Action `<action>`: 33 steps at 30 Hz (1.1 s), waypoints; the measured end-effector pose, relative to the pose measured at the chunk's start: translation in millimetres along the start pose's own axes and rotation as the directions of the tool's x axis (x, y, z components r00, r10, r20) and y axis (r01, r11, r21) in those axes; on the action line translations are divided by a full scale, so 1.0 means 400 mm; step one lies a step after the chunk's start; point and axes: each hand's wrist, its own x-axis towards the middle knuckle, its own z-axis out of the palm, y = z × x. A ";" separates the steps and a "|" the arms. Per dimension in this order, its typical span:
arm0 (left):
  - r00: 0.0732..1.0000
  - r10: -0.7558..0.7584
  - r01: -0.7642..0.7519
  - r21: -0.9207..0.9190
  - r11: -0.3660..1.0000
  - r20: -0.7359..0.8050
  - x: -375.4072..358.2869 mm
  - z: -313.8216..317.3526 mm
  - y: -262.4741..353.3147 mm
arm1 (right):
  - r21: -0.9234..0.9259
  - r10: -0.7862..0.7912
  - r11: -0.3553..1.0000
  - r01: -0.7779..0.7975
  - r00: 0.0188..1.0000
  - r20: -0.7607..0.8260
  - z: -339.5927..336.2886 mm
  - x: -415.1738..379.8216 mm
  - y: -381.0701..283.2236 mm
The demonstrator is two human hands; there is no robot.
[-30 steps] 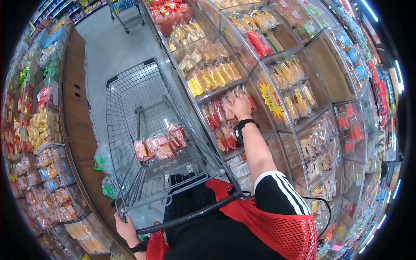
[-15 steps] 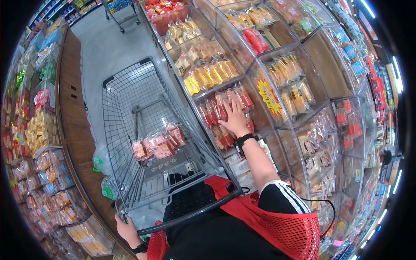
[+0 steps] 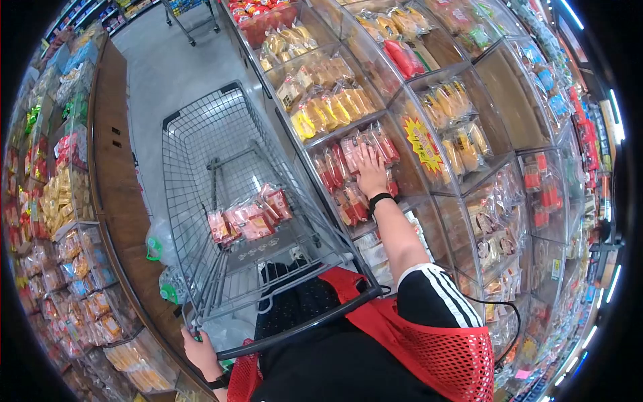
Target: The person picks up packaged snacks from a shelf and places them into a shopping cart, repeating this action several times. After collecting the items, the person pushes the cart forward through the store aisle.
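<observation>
My right hand [image 3: 371, 173] lies over the red-wrapped packages [image 3: 336, 164] in a clear shelf bin, its fingers spread and touching the wrappers. My left hand [image 3: 199, 350] is closed on the left end of the cart handle [image 3: 295, 329], at the lower left. Several red and pink packages [image 3: 254, 218] rest in the near part of the grey wire shopping cart [image 3: 194, 144]. Yellow-wrapped packages [image 3: 328, 110] sit in the bin just beyond the red ones.
Clear bins of packaged food line the right side, with a yellow star-shaped sign [image 3: 422, 144] on one. A wooden shelf edge [image 3: 110, 161] runs along the left, beside large plastic bottles [image 3: 161, 242]. Another cart [image 3: 191, 20] stands farther up the aisle.
My right hand has shifted slightly up and right over the red packages and is turned more upright. My left hand still holds the handle.
</observation>
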 end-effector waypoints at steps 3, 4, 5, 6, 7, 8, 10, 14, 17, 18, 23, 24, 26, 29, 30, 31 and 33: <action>0.998 0.039 -0.039 -0.003 0.999 -0.044 -0.001 0.011 -0.012 | -0.167 0.053 0.985 -0.046 0.998 0.039 -0.004 0.003 -0.037; 0.999 0.035 -0.035 0.007 0.999 -0.039 0.003 0.012 -0.014 | -0.230 0.074 0.971 -0.064 0.997 0.037 -0.012 0.007 -0.055; 0.999 0.026 -0.026 0.016 1.000 -0.035 0.005 0.014 -0.017 | -0.230 0.103 0.969 -0.092 0.994 0.035 -0.023 0.005 -0.072; 0.999 0.013 -0.012 0.025 1.000 -0.031 0.002 0.013 -0.014 | -0.268 0.075 0.961 -0.066 0.997 0.023 -0.046 0.004 -0.090; 1.000 0.006 -0.005 0.018 1.000 -0.026 -0.002 0.010 -0.009 | -0.307 0.043 0.951 -0.037 0.999 0.014 -0.065 0.003 -0.107; 1.000 -0.002 0.002 0.014 1.000 -0.019 -0.005 0.004 -0.002 | -0.344 0.011 0.939 -0.007 1.000 0.010 -0.071 0.001 -0.120; 1.000 0.003 -0.003 0.003 1.000 -0.007 -0.003 -0.004 0.014 | -0.182 -0.067 0.982 0.038 0.985 -0.156 -0.051 0.007 -0.118; 0.999 0.019 -0.020 -0.008 1.000 -0.031 -0.001 0.004 -0.003 | 0.158 -0.054 0.984 0.082 0.984 -0.171 -0.211 0.024 -0.190; 1.000 0.001 0.000 0.036 0.999 -0.028 -0.002 -0.001 0.007 | 0.598 -0.249 0.747 0.291 0.956 -0.154 -0.446 0.004 -0.288; 1.000 -0.007 0.008 0.034 0.999 -0.030 -0.002 -0.003 0.008 | 0.717 -0.324 0.605 0.346 0.930 -0.175 -0.534 -0.011 -0.344; 1.000 -0.024 0.024 -0.012 1.000 -0.019 0.004 0.003 0.009 | 0.864 -0.677 0.408 0.295 0.733 0.069 -0.537 0.014 -0.630; 0.999 -0.031 0.031 -0.016 0.999 -0.016 0.005 -0.001 0.010 | 0.829 -0.691 0.483 0.283 0.704 0.162 -0.446 0.042 -0.686; 0.997 -0.070 0.071 -0.049 0.996 0.019 0.006 -0.011 0.020 | 0.752 -0.710 0.600 0.272 0.615 0.344 -0.224 0.100 -0.758; 0.996 -0.083 0.086 -0.064 0.994 0.042 0.010 -0.013 0.027 | 0.548 -0.658 0.733 0.402 0.624 0.422 0.020 0.093 -0.803; 0.995 -0.087 0.089 -0.061 0.994 0.044 0.010 -0.015 0.028 | 0.442 -0.638 0.761 0.475 0.671 0.377 0.094 0.082 -0.815; 0.995 -0.095 0.097 -0.065 0.993 0.032 0.010 -0.016 0.032 | 0.399 -0.622 0.781 0.481 0.663 0.417 0.133 0.081 -0.828; 0.991 -0.127 0.129 -0.061 0.990 0.038 0.012 -0.015 0.036 | 0.304 -0.579 0.815 0.493 0.666 0.471 0.199 0.076 -0.850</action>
